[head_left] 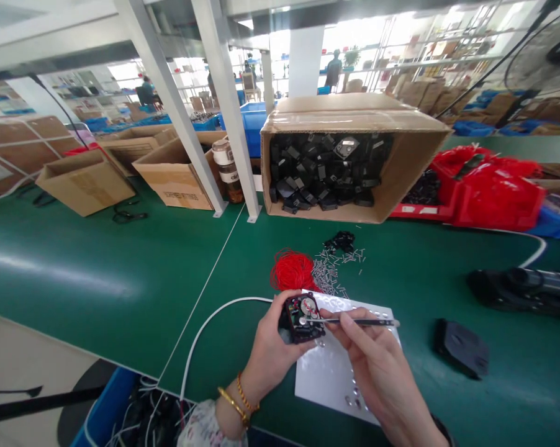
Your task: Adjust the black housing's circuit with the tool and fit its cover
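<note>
Left hand (268, 354) grips one black module (302, 318); right hand (377, 366) pinches one pair of tweezers (354, 321) touching it

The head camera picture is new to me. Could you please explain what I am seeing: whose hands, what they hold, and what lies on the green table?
There is no machine here. The one picture comes from a camera worn on a person's head, looking forward and down at that person's own two bare hands.

The left hand holds a small black part, open on top so its inner pieces show. The right hand holds thin tweezers whose tip touches that part.

Under the hands lies a white sheet on the green table. Behind it are a bundle of red wire and a scatter of small metal pins. Farther back, a cardboard box lies on its side, full of black parts. Red bins stand to the right.
</note>
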The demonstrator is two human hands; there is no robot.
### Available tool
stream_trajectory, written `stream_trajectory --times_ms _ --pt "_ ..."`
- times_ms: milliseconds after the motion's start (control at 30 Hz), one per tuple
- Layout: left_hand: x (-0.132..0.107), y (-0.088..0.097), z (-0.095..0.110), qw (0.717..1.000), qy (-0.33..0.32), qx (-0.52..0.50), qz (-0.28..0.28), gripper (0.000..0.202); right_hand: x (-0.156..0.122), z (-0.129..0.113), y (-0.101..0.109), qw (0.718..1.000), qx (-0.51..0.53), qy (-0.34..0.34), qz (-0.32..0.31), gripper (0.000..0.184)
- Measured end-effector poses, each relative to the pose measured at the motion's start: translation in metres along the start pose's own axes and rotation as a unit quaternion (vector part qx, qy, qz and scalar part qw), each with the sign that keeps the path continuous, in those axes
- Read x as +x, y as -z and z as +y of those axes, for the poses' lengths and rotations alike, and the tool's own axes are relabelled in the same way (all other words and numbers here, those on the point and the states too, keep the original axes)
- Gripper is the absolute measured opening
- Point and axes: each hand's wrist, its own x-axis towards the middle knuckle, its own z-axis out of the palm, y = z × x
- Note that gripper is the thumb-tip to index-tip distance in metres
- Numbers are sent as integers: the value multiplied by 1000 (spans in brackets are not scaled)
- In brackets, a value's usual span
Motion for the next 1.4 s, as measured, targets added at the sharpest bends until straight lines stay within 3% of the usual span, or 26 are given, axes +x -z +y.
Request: stream_trajectory --times_ms 733,1400 --pt "2 -1 -5 1000 5 12 6 68 1 1 -8 994 -87 53 47 27" --pt "2 0 -5 1000 6 9 5 66 0 4 -9 995 -74 61 40 25"
